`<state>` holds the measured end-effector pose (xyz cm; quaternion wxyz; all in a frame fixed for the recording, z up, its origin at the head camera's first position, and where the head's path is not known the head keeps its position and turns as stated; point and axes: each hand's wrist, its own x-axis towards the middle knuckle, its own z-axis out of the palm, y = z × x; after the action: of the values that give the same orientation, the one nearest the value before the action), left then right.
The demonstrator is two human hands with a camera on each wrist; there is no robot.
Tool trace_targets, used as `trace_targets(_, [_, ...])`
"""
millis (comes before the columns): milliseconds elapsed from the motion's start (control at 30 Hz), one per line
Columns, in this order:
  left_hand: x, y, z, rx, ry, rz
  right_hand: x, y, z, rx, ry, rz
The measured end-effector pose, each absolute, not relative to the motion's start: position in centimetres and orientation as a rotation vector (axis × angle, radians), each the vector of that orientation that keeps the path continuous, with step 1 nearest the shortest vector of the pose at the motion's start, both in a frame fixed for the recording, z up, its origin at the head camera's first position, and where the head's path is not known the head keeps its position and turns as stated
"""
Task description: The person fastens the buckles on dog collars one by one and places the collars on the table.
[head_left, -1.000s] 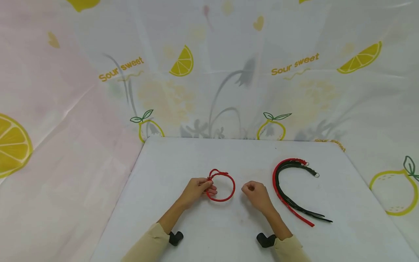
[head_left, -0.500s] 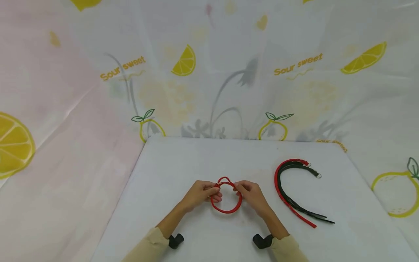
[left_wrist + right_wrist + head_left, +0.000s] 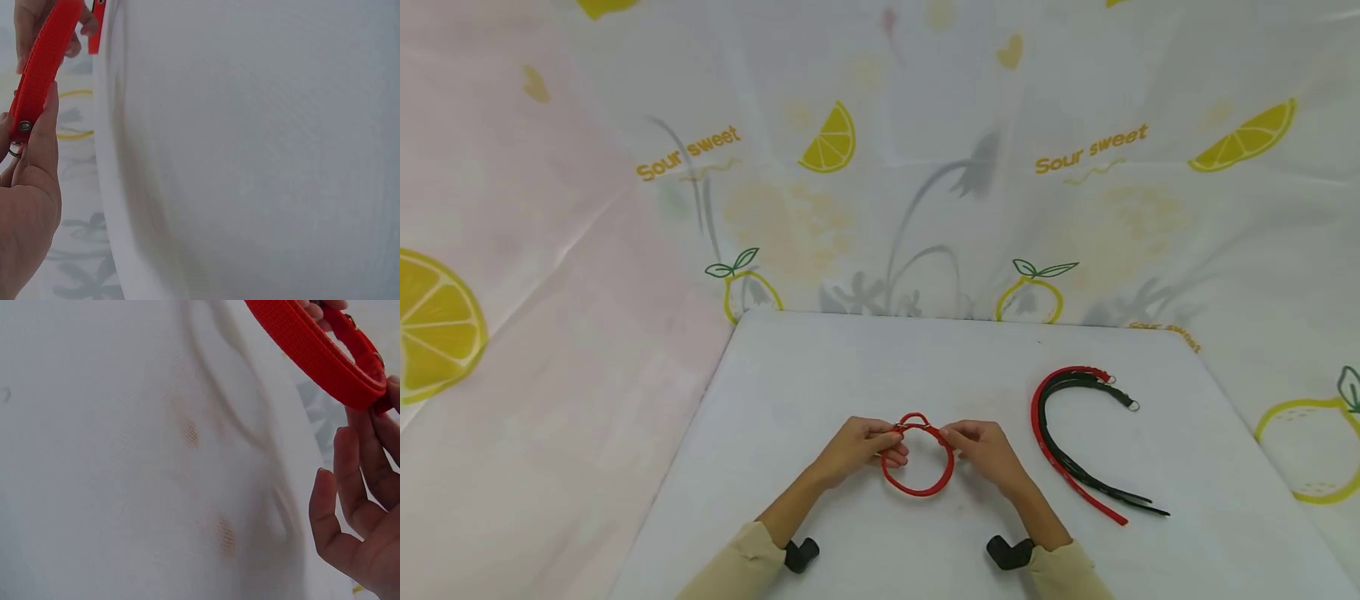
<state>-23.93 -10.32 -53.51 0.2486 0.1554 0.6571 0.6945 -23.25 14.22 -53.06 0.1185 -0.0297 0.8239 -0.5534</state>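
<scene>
A red woven collar [image 3: 919,492] with metal eyelets is bent into a ring above the white table, a small loop standing at its top. My left hand [image 3: 852,451] pinches the upper left of the ring; in the left wrist view a rivet and a small metal ring show beside the thumb. The right hand [image 3: 991,455] pinches the upper right side between thumb and fingers. In the right wrist view the band of the collar [image 3: 315,359] appears doubled, and the other fingers of that hand are spread below it. The buckle is too small to make out.
To the right lie a red collar [image 3: 1038,408] and several dark collars [image 3: 1078,475], curved side by side with metal rings at their far ends. The white table [image 3: 820,358] meets a lemon-printed cloth [image 3: 925,208] at the back. Black wrist mounts sit under both forearms.
The right hand came in from the right and took hold of the collar's right side. The collar shifted slightly right and toward me. The left hand kept its grip.
</scene>
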Motion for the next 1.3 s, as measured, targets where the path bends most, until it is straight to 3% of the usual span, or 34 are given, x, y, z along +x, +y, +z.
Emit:
trace_targets(667, [-24.3,-10.6,-53.5,0.321,1.803,1.918,-22.9,15.3,-54.1,-0.094,2.25,-1.638])
trace_targets(1300, [-24.6,-11.0,-53.3,0.175,1.786,1.999,-22.3,15.9,-52.1,-0.11,1.966,-2.026])
